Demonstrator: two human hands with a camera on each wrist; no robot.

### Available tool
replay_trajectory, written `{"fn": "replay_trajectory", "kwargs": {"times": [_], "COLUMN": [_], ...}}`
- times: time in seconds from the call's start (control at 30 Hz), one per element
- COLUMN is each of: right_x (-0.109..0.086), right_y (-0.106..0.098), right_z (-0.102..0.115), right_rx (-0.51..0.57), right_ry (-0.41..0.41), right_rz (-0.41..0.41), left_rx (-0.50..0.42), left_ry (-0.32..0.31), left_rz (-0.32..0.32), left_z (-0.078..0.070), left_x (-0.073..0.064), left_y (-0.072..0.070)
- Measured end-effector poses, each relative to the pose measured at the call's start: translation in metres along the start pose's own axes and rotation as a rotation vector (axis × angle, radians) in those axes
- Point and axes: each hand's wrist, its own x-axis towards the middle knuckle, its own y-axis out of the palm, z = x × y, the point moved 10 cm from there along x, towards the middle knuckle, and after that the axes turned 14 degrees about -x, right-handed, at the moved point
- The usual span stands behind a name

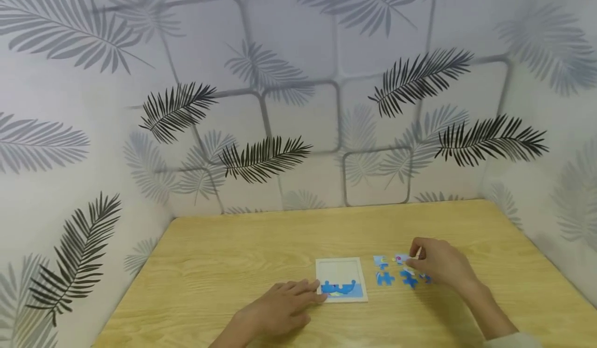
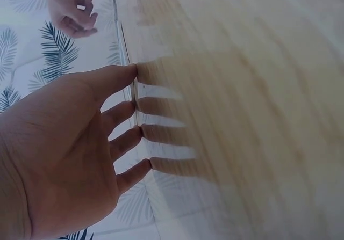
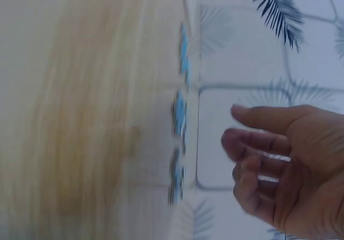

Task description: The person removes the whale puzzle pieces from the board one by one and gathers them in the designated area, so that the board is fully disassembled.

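A small white puzzle tray (image 1: 340,265) lies on the table, its lower part filled with joined blue pieces (image 1: 345,289). My left hand (image 1: 282,306) rests at the tray's left edge, fingers extended and touching the border. In the left wrist view, the fingertips of this hand (image 2: 64,148) meet the tabletop. To the tray's right are several loose jigsaw pieces (image 1: 384,278), blue and pale blue. Above the right side of that group hovers my right hand (image 1: 443,265), partly hiding some pieces. The right wrist view shows its fingers (image 3: 247,143) loosely bent, with nothing between thumb and index.
The light wooden table (image 1: 224,260) meets a pale wall (image 1: 298,120) with leaf and rounded-square patterns at the back and sides. The loose pieces stand apart in two rough rows, close beside the tray.
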Motion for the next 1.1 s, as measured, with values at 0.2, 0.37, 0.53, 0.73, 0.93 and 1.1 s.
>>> {"fn": "replay_trajectory", "kwargs": {"times": [0.2, 0.37, 0.53, 0.73, 0.93, 1.1], "right_x": [0.014, 0.017, 0.021, 0.023, 0.025, 0.026], "right_y": [0.039, 0.067, 0.075, 0.086, 0.090, 0.090], "right_z": [0.066, 0.118, 0.152, 0.163, 0.165, 0.168], "right_rx": [0.307, 0.346, 0.420, 0.306, 0.249, 0.258], "right_ry": [-0.249, -0.340, -0.379, -0.383, -0.376, -0.372], "right_rz": [0.095, 0.167, 0.218, 0.233, 0.210, 0.211], "left_rx": [0.040, 0.023, -0.008, 0.007, 0.102, 0.096], "left_ry": [-0.006, -0.005, 0.001, 0.020, 0.063, 0.056], "left_rz": [0.003, 0.024, 0.049, 0.059, 0.054, 0.059], "left_z": [-0.002, -0.003, -0.005, -0.006, -0.008, -0.007], "left_x": [-0.001, -0.003, -0.003, -0.004, -0.004, -0.004], "left_y": [0.000, -0.001, -0.001, 0.000, 0.000, 0.000]}}
